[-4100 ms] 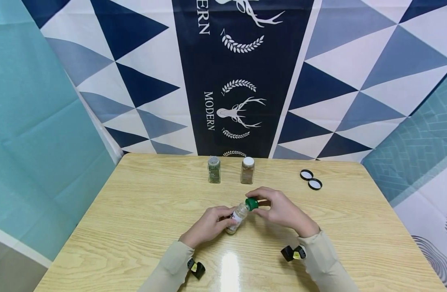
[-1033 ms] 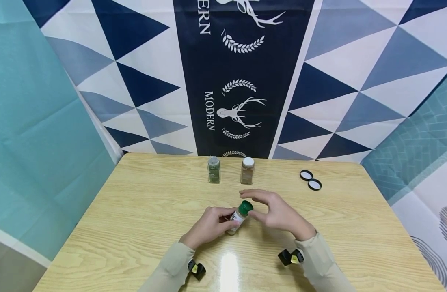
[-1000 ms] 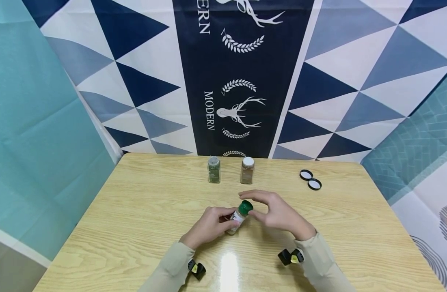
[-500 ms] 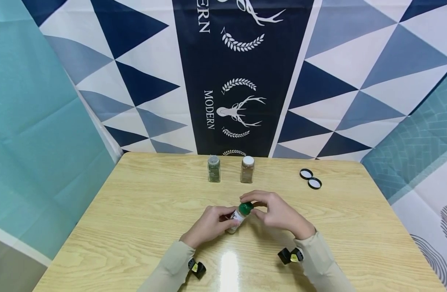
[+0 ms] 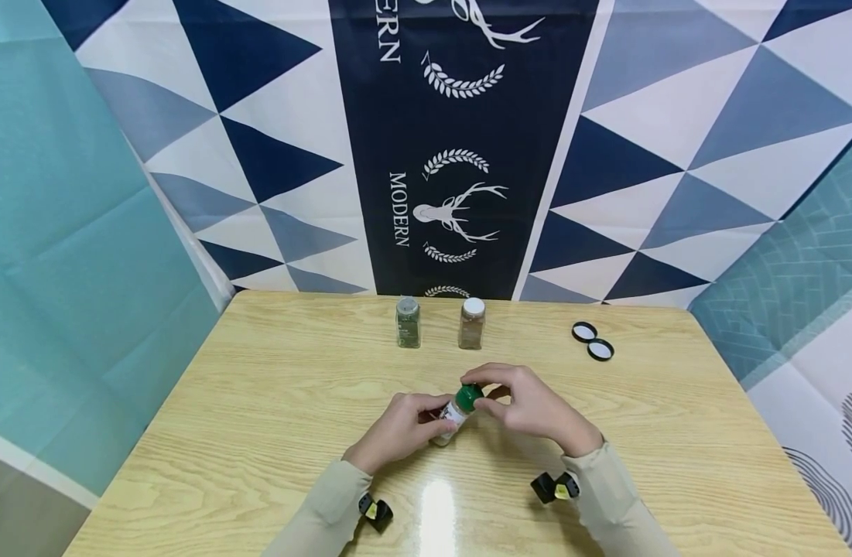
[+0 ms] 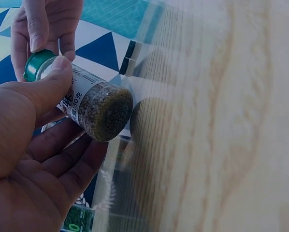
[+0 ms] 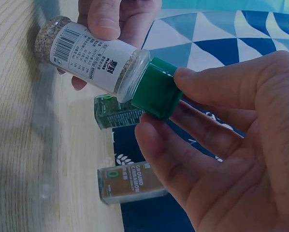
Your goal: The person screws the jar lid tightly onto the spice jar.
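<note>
My left hand (image 5: pixel 396 435) grips a clear spice jar (image 5: pixel 452 415) with a white label, tilted above the table. Pale small seeds fill its base end in the left wrist view, where the jar (image 6: pixel 106 111) lies between thumb and fingers. A green cap (image 5: pixel 470 397) sits over the jar's mouth. Thumb and fingertips of my right hand (image 5: pixel 533 406) pinch that cap from the right. Up close in the right wrist view, the thumb and a finger press opposite sides of the cap (image 7: pixel 156 89), and clear neck shows just below it.
At the back of the wooden table (image 5: pixel 279 387) stand a jar of green herbs (image 5: pixel 408 326) with a greyish top and a ground cinnamon jar (image 5: pixel 471 329) with a white top. Two black-rimmed round lids (image 5: pixel 592 341) lie back right. A patterned cloth wall rises behind.
Four seconds ago the green cap was at the jar's mouth with the neck bare; now it covers the mouth. The right fingers, spread off the cap a second ago, have closed on it.
</note>
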Demonstrator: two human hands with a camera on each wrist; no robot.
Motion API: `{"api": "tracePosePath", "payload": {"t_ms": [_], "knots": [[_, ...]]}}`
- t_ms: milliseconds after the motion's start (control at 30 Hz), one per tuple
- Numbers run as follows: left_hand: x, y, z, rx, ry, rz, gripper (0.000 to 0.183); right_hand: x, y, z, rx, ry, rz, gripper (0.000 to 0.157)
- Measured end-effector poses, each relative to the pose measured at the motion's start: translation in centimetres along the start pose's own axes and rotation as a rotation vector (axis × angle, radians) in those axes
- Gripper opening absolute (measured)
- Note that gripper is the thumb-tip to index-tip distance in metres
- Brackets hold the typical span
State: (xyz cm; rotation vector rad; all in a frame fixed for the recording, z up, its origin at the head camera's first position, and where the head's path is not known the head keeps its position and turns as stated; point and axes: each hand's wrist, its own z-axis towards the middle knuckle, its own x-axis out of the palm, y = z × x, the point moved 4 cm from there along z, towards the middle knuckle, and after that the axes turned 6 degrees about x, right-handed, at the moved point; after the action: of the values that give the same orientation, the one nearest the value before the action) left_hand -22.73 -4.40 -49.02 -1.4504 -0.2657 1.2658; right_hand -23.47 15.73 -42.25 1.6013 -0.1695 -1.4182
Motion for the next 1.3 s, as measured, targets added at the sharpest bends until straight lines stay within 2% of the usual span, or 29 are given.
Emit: {"api": "tracePosePath", "payload": {"t_ms": [333,733,1033,1300], "knots": [[0.0,0.0,0.0,-0.006,-0.005,-0.006,0.046,-0.1,-0.3,0.1,0.030,-0.005,-0.037,0.030],[-0.2,-0.2,0.0,-0.018,0.002,-0.007,0.047,-0.5,0.1,-0.2,0.035,-0.050,0.000,0.051],[-0.2,-0.3,0.0,-0.011,0.001,0.007,0.046,-0.3,0.6,-0.1,-0.031,-0.033,0.006,0.049],[-0.2,-0.4,0.0,-0.025,0.006,-0.003,0.046,0.0,0.5,0.0,-0.034,0.011,0.024,0.042]]}}
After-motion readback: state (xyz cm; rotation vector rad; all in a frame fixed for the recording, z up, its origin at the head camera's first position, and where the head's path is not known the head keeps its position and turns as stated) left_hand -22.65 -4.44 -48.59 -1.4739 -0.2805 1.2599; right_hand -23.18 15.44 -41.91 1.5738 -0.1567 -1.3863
